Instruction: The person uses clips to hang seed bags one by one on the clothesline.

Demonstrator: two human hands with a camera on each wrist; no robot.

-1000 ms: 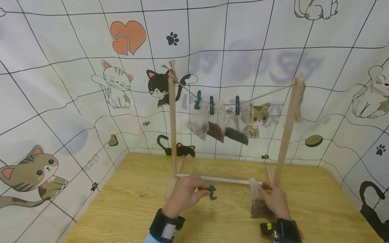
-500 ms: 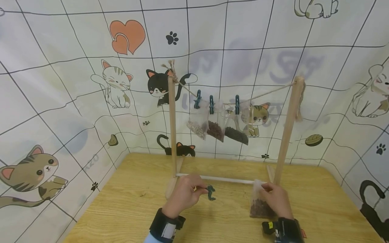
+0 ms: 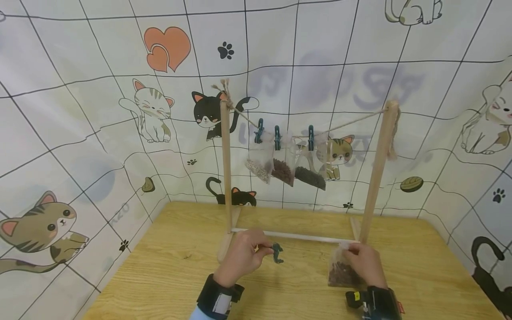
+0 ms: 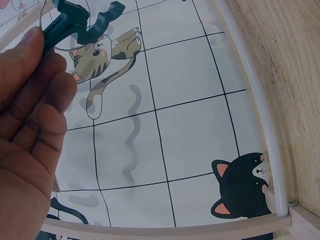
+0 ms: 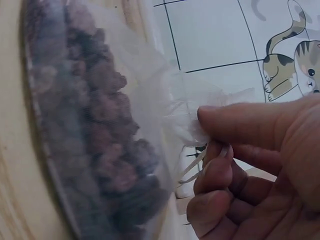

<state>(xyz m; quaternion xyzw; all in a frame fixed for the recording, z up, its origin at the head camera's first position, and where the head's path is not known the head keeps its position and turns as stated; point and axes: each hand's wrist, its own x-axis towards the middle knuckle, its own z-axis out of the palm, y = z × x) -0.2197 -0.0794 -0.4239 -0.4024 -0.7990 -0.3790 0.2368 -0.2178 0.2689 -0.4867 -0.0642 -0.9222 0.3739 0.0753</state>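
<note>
My left hand pinches a dark green clothespin above the table, left of centre. Close up in the left wrist view, the clothespin sticks out past the thumb and fingertips. On the right, my right hand pinches the gathered top of a sheer white pouch. Dark reddish-brown lumps fill the pouch's lower part, plain in the right wrist view of the pouch. Its thin drawstring shows beside the fingers. Whether the pouch's bottom touches the table, I cannot tell.
A wooden frame stands behind both hands, with a white bar low across it. From its twine hang a pale-filled pouch, a reddish-brown one and a dark green one, each under a green clothespin.
The right hand has shifted slightly to the right, and the pouch's gathered top has leaned right with it. The left hand with the clothespin has stayed almost still.
</note>
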